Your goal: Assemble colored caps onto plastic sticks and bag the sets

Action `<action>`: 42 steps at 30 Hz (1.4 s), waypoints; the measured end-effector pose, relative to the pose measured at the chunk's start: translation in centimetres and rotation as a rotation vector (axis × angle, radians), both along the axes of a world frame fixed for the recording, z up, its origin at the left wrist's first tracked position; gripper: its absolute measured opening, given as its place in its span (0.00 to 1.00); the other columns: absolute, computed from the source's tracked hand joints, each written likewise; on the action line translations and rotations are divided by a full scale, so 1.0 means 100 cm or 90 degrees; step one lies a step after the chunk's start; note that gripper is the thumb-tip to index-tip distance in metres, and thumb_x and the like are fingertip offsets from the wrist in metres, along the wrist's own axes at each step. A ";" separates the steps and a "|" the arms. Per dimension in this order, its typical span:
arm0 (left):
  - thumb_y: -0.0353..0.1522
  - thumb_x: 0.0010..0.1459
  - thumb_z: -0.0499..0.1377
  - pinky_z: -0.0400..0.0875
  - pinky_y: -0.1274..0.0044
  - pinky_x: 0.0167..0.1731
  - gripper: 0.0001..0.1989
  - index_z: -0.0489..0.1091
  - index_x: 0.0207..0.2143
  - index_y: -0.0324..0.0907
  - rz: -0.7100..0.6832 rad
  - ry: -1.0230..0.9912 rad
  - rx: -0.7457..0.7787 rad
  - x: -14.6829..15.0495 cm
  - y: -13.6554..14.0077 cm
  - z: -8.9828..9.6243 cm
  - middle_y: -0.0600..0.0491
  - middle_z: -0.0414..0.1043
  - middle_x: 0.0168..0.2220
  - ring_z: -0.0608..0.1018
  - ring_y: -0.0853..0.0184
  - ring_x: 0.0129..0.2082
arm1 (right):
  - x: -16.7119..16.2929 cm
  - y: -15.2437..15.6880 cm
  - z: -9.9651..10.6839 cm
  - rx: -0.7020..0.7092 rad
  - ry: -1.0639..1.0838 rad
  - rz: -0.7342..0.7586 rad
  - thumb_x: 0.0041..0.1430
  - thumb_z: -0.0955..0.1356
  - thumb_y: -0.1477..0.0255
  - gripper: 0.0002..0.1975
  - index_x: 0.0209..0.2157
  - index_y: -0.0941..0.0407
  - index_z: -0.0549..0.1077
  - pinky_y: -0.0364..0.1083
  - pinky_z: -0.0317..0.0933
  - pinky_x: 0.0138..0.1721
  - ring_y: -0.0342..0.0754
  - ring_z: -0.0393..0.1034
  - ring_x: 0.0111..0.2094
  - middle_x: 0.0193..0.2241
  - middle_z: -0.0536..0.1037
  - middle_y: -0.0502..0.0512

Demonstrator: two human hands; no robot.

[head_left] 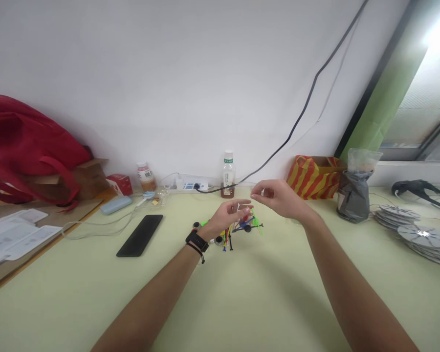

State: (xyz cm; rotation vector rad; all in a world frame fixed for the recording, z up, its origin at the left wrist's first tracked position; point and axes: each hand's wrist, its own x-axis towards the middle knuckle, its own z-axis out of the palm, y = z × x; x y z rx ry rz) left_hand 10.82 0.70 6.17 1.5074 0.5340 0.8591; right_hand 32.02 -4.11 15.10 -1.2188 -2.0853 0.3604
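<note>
Head view: left hand [225, 216], half-curled, grips a colourful toy [247, 228], apparently to steady it; right hand [278, 195] hovers near, almost pinched, contents unclear; next move calls for fingertip precision.

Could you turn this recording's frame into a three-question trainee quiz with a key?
1. True or false: the black watch is on the right wrist.
2. What colour is the cap of the central bottle? (A) black (B) red (C) white
3. Fill in: the ____ hand partly hides the coloured plastic pieces.

Key: 1. False. 2. C. 3. Left: the left hand.
</note>
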 end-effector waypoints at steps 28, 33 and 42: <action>0.43 0.58 0.68 0.73 0.75 0.35 0.16 0.81 0.35 0.38 0.273 -0.085 0.154 -0.008 0.023 0.010 0.50 0.79 0.30 0.76 0.68 0.30 | -0.007 0.029 -0.030 -0.055 0.337 0.078 0.60 0.71 0.51 0.19 0.33 0.54 0.73 0.48 0.66 0.39 0.49 0.71 0.35 0.31 0.77 0.54; 0.41 0.59 0.67 0.71 0.77 0.30 0.14 0.77 0.38 0.39 0.248 -0.107 0.169 -0.003 0.019 0.012 0.52 0.77 0.28 0.75 0.70 0.26 | -0.014 0.032 -0.036 -0.079 0.401 0.081 0.57 0.74 0.54 0.18 0.37 0.53 0.73 0.48 0.67 0.38 0.49 0.73 0.36 0.34 0.79 0.54; 0.39 0.57 0.69 0.76 0.73 0.39 0.12 0.79 0.36 0.39 0.319 -0.063 0.240 0.003 0.008 0.016 0.47 0.81 0.36 0.81 0.64 0.35 | -0.034 0.035 -0.049 -0.222 0.518 0.092 0.41 0.80 0.67 0.25 0.43 0.54 0.74 0.48 0.65 0.38 0.50 0.74 0.35 0.30 0.80 0.50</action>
